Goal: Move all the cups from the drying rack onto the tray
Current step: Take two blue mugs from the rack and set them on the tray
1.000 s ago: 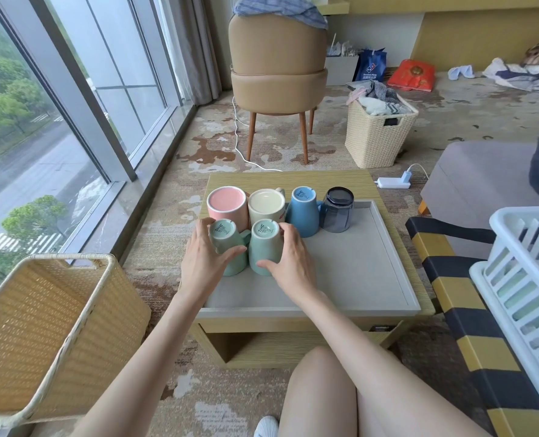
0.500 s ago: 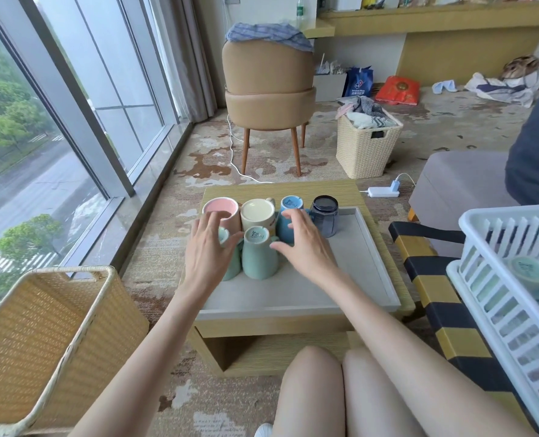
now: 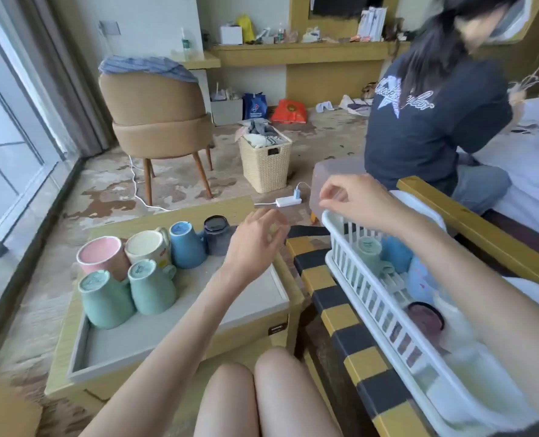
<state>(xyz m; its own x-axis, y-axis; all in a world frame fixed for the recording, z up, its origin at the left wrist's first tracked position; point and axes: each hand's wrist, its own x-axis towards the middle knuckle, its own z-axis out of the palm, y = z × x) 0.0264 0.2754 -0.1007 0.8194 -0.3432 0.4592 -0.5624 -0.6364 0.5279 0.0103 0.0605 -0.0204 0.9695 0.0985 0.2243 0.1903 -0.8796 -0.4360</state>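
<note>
Green cup (image 3: 369, 250): stood bottom-up in far end of rack (image 3: 384, 307), right of tray (image 3: 198, 310). Right hand (image 3: 353, 200): hovered just above it, nearer, loosely curled, empty. Left hand (image 3: 255, 238): same, over tray's right edge.

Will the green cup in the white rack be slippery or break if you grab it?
It looks like glazed ceramic, so the green cup is probably smooth, maybe slippery, and would likely chip if dropped. It stands upside down in the white rack, so it should lift straight up. Its handle offers a surer hold.
</note>
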